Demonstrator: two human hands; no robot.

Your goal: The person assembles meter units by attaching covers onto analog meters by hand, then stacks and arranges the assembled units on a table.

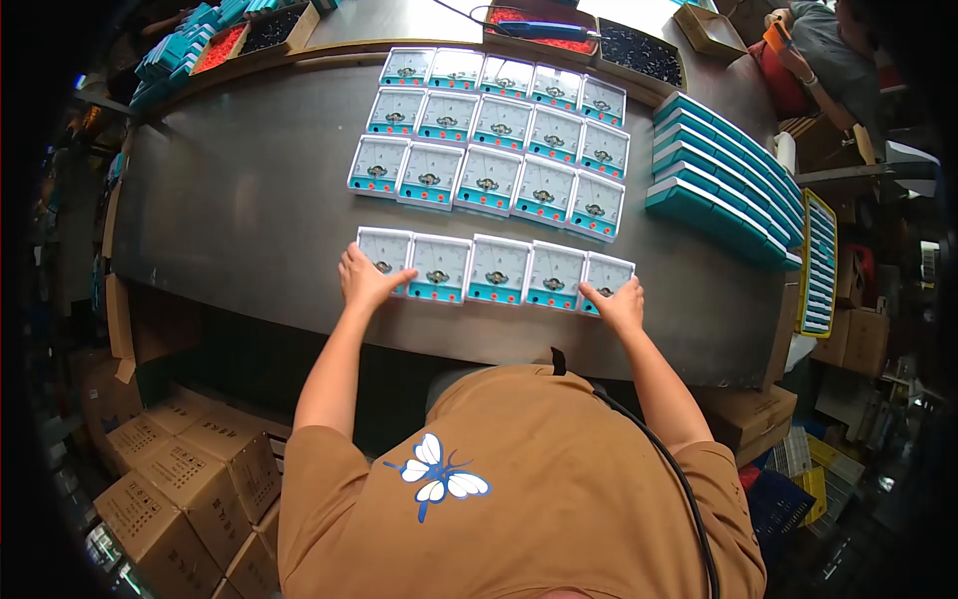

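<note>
A row of several clear-fronted electric meters (500, 272) with teal bases lies across the near part of the table. My left hand (371, 280) grips the meter at the row's left end, thumb over its front and fingers at its outer side. At the opposite end, my right hand (621, 302) holds the last meter (608, 272) the same way. Small gaps show between some meters in this row. Beyond it lies a block of similar meters (488, 172) in three rows, with red and dark terminals along their lower edges.
Teal-and-white meters (723, 185) stand in tight rows on the metal table (239, 210) at right. Boxes of red parts (544, 40) and black parts (639, 58) line the back, near a blue-handled tool (547, 30). Cartons (190, 469) are stacked lower left. Another person (833, 60) is upper right.
</note>
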